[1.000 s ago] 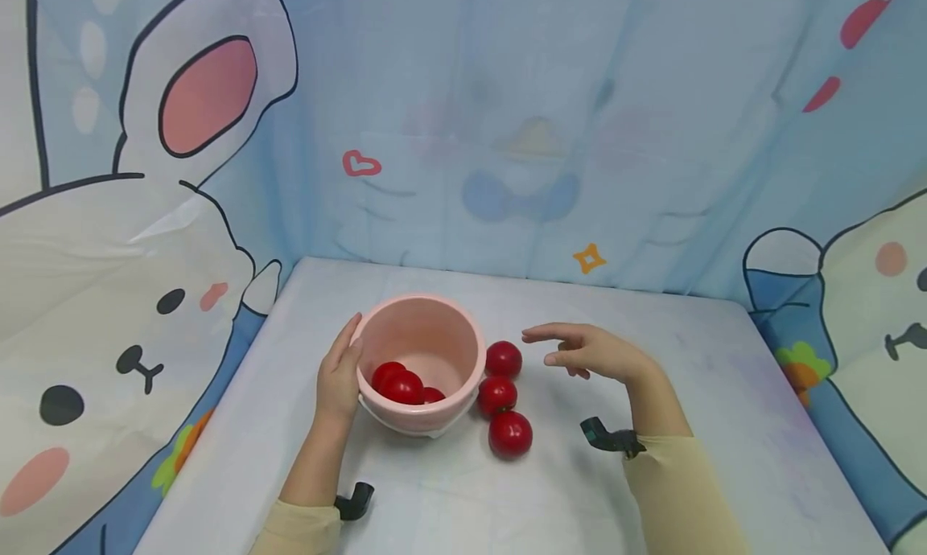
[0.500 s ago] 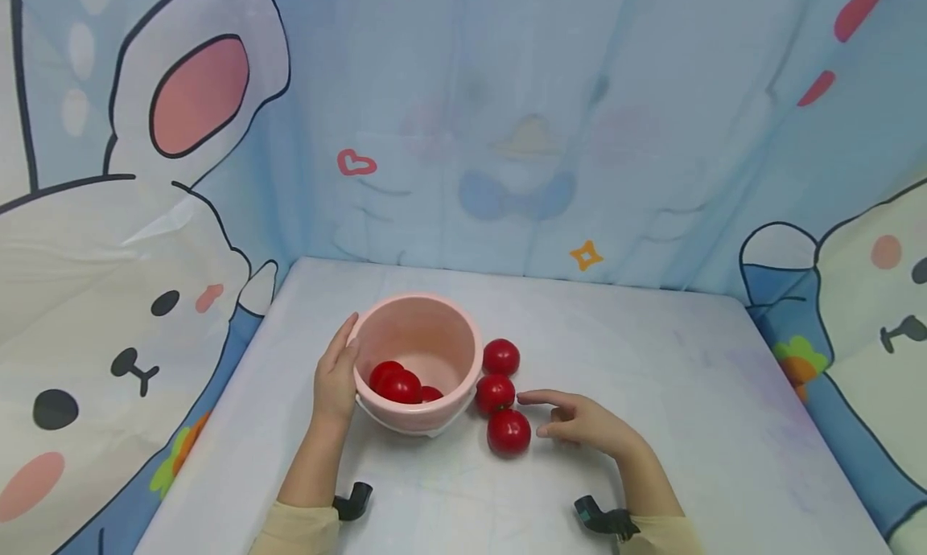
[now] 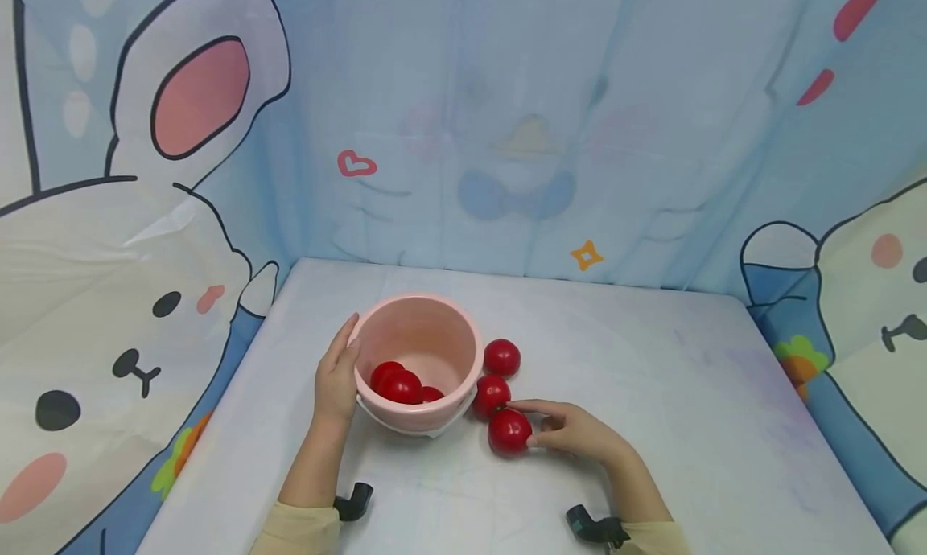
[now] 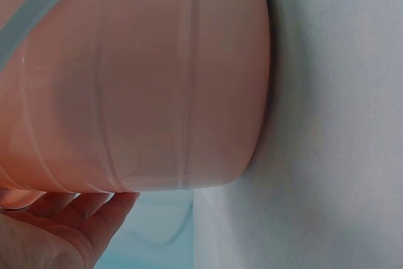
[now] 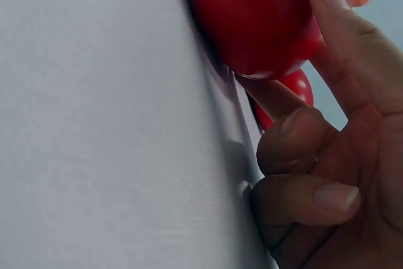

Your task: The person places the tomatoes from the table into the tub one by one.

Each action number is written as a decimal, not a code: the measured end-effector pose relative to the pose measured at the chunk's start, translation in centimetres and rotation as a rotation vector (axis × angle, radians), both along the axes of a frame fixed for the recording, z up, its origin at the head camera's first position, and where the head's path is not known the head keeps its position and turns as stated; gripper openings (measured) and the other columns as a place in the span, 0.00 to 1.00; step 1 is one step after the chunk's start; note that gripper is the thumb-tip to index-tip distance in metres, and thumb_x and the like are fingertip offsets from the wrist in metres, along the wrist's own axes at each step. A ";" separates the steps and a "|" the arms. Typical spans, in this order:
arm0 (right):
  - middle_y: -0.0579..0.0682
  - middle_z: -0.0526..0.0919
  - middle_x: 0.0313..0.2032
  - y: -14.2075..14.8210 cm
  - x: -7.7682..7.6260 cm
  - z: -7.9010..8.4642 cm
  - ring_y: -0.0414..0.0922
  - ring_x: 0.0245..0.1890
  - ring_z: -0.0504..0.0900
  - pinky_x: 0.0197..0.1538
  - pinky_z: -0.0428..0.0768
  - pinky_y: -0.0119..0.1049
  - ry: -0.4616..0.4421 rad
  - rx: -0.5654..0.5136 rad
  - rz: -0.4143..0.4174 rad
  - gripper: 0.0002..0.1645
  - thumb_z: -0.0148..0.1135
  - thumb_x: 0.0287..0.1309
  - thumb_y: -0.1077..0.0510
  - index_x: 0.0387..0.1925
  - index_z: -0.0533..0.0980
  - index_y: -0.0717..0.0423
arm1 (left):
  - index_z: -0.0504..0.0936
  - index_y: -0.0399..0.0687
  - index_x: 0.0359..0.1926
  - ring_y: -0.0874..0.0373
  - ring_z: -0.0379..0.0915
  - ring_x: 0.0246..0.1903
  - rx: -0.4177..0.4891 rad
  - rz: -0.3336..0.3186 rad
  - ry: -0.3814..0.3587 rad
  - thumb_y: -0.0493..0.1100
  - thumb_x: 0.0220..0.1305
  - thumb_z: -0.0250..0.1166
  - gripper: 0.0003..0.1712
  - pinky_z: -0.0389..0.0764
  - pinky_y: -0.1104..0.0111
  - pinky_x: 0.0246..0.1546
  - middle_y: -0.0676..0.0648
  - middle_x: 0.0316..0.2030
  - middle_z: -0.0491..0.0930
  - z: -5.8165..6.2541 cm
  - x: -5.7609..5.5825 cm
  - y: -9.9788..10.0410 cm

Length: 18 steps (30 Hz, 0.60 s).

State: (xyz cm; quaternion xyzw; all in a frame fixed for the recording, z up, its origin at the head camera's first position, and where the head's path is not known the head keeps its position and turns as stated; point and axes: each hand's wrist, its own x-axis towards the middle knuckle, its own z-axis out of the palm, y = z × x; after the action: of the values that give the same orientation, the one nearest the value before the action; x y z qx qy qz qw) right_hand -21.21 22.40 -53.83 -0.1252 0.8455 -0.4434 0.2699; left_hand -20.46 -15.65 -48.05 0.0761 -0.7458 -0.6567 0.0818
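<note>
A pink bucket with a white handle stands on the table, its mouth facing the head camera. Several red tomatoes lie in its bottom. My left hand holds the bucket's left side near the rim; in the left wrist view its fingers touch the outer wall. Right of the bucket, three tomatoes stand in a row. My right hand pinches the nearest tomato between thumb and index finger, the other fingers curled in. That tomato rests on the table, close to the middle tomato.
The farthest tomato of the row sits beside the bucket's right wall. The white-covered table meets a printed blue curtain at its back. Cartoon animal cloth hangs at both sides.
My right hand has come toward the table's front and then left, and its thumb and index finger now grip the nearest tomato. My left hand and the bucket have stayed put.
</note>
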 end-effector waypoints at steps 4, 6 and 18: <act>0.48 0.76 0.25 -0.1 0.1 -0.2 0.44 0.23 0.73 0.27 0.74 0.34 0.008 0.010 0.002 0.32 0.73 0.50 0.43 0.59 0.76 0.24 | 0.61 0.83 0.70 0.63 0.52 0.75 -0.005 -0.003 0.005 0.62 0.74 0.43 0.25 0.65 0.51 0.71 0.69 0.72 0.60 -0.1 0.0 0.0; 0.48 0.75 0.24 -0.1 0.1 -0.2 0.44 0.23 0.72 0.26 0.74 0.33 0.017 0.010 0.002 0.32 0.73 0.50 0.43 0.59 0.76 0.24 | 0.61 0.84 0.70 0.63 0.52 0.75 -0.005 -0.001 0.005 0.62 0.74 0.43 0.25 0.65 0.52 0.71 0.69 0.71 0.60 0.0 0.0 0.0; 0.46 0.71 0.22 0.1 0.2 -0.7 0.41 0.24 0.69 0.24 0.69 0.30 0.070 0.004 -0.008 0.31 0.75 0.48 0.44 0.57 0.78 0.25 | 0.61 0.83 0.70 0.63 0.52 0.75 -0.008 0.004 -0.010 0.61 0.74 0.42 0.25 0.65 0.52 0.71 0.69 0.72 0.60 0.2 0.1 0.0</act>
State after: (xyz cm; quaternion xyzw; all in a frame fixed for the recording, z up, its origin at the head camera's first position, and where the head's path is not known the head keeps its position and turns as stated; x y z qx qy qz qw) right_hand -21.06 22.47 -54.50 -0.1368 0.8558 -0.4380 0.2389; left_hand -20.41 -15.65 -47.85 0.0805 -0.7486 -0.6532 0.0799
